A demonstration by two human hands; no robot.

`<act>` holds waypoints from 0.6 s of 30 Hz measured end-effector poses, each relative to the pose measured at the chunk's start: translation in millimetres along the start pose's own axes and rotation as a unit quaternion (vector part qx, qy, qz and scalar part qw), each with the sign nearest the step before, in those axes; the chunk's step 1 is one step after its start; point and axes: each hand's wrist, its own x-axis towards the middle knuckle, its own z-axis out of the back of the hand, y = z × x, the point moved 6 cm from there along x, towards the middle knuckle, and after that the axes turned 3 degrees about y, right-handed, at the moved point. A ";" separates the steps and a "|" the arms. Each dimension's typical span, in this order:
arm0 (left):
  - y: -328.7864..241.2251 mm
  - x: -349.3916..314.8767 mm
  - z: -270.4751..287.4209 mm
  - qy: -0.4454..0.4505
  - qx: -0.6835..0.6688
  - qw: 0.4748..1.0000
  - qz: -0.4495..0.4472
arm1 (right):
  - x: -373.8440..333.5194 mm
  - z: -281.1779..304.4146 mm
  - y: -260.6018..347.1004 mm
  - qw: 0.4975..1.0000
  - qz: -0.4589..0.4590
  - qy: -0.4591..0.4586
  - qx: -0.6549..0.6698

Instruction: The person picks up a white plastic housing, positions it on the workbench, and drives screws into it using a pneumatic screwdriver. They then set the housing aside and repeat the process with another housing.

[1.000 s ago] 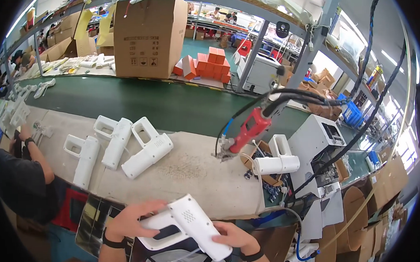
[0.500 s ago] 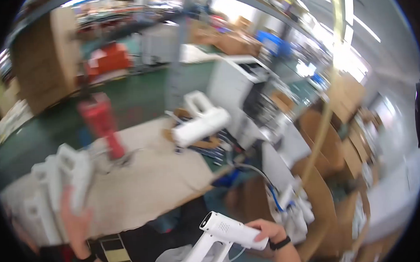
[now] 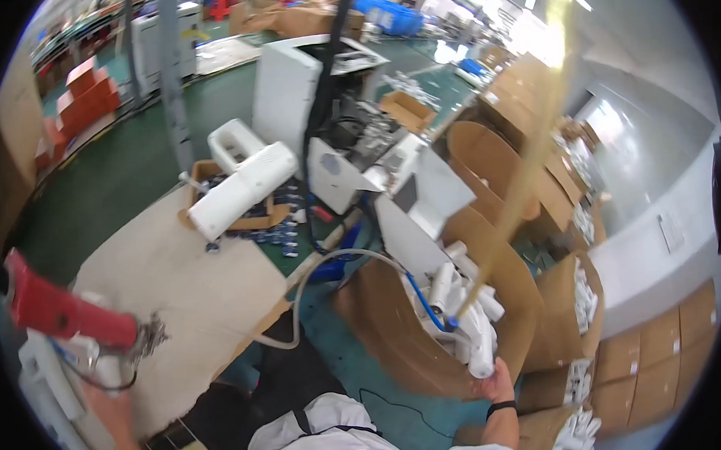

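Reaching into an open cardboard box (image 3: 389,328) at the lower right, my right hand (image 3: 496,380) has its fingers closed at the end of a white pistol-shaped device (image 3: 480,352). More such white devices (image 3: 444,286) lie heaped in that box. At the lower left, my left hand (image 3: 109,409) is by the white pistol-shaped housings (image 3: 49,379) at the bench edge. Its fingers are blurred and partly hidden, so its grip is unclear. A red hanging power tool (image 3: 71,314) with a cable is in front of it.
A beige sheet (image 3: 181,269) covers the bench. A larger white housing (image 3: 246,186) lies over a small carton of dark parts (image 3: 276,217). A hose (image 3: 299,296) loops down beside the box. A yellowish pole (image 3: 527,165) crosses the view. Further cartons (image 3: 651,345) stand at the right.
The view has swung to the right. My right hand has carried the white device from in front of me to the box. My left hand stays by the housings, lower in view.
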 end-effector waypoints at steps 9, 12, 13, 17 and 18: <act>-203.1 -28.9 59.0 0.146 -0.063 0.920 -0.357 | -46.1 -291.1 -32.5 0.660 -0.222 0.561 -0.448; -222.4 -15.8 35.3 0.145 0.019 0.897 -0.417 | -104.7 -426.4 -61.9 0.501 -0.100 0.722 -0.466; -224.1 -13.8 24.9 0.144 0.038 0.887 -0.438 | -120.0 -460.6 -72.6 0.538 -0.050 0.705 -0.460; -225.0 -2.3 17.7 0.084 0.000 0.904 -0.419 | -167.9 -575.5 -98.1 0.544 0.354 0.639 -0.413; -226.1 -3.7 21.5 0.078 0.002 0.906 -0.416 | -168.5 -598.1 -105.6 0.583 0.399 0.609 -0.361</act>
